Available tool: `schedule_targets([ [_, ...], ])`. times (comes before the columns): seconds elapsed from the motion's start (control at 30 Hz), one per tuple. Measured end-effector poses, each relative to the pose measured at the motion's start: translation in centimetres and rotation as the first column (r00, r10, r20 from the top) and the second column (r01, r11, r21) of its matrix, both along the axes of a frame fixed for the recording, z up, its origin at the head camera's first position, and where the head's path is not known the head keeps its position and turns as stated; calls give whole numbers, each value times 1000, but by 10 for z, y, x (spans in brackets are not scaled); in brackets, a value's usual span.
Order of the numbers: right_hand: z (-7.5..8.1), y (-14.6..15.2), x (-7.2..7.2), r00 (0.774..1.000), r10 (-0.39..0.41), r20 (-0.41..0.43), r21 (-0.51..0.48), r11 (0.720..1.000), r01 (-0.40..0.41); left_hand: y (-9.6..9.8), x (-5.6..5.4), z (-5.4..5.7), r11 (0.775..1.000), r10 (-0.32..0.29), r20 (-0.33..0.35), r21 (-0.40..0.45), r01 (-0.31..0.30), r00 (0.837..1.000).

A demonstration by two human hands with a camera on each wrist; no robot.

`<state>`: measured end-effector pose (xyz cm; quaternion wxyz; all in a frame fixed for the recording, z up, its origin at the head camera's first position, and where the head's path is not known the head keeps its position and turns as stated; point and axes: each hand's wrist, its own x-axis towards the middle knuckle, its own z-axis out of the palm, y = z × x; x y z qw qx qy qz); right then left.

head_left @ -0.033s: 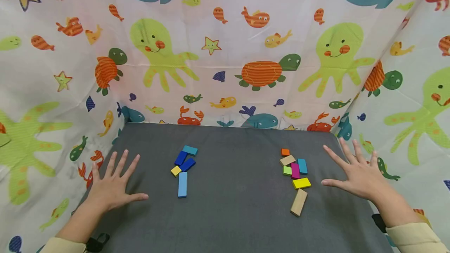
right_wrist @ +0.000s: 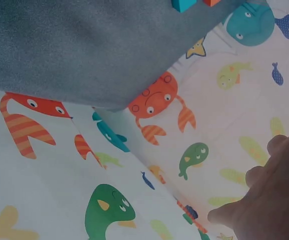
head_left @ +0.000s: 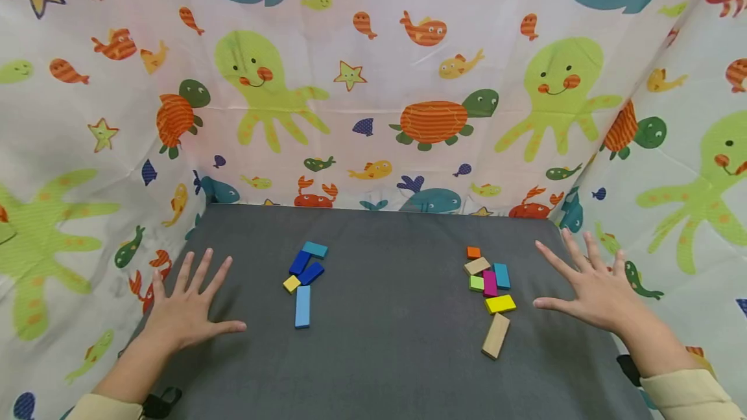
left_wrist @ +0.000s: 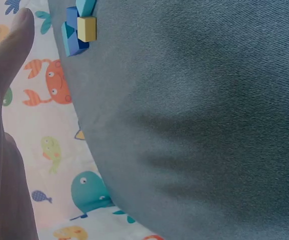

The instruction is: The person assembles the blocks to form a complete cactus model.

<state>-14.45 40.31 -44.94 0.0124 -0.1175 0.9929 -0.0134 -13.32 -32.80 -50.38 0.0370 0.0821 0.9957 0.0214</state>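
Note:
My left hand (head_left: 181,316) hovers with fingers spread over the left side of the grey tabletop, holding nothing. To its right lies a loose group of blocks: a teal block (head_left: 315,249), two dark blue blocks (head_left: 311,273), a small yellow block (head_left: 292,284) and a light blue block (head_left: 302,307). On the right side my right hand (head_left: 598,293) also hovers with spread fingers and holds nothing. Left of it are an orange block (head_left: 473,253), wooden blocks (head_left: 495,336), a green block (head_left: 476,283), a magenta block (head_left: 489,284), a teal block (head_left: 502,276) and a yellow block (head_left: 500,304).
The grey table (head_left: 397,316) carries both block groups, with bare surface between them. A curtain (head_left: 373,141) printed with sea animals stands at its back and both sides. Dark straps (head_left: 160,404) show near both wrists.

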Motion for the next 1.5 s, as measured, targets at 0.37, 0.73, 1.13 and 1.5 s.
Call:
schedule_targets([
  [0.37,-3,-7,2,998,11,59,-32,999,-10,-1,4,0,1000,10,-19,14,-10,1000],
  [0.73,-14,-18,13,998,7,66,-183,983,5,14,4,-20,990,-21,-40,137,26,999],
  [1.13,-35,-32,22,986,-5,168,-304,951,57,41,-4,-37,924,-120,-27,361,122,992],
  [1.5,-64,-50,23,971,-37,236,-388,913,129,73,-16,-66,782,-198,111,617,88,974],
])
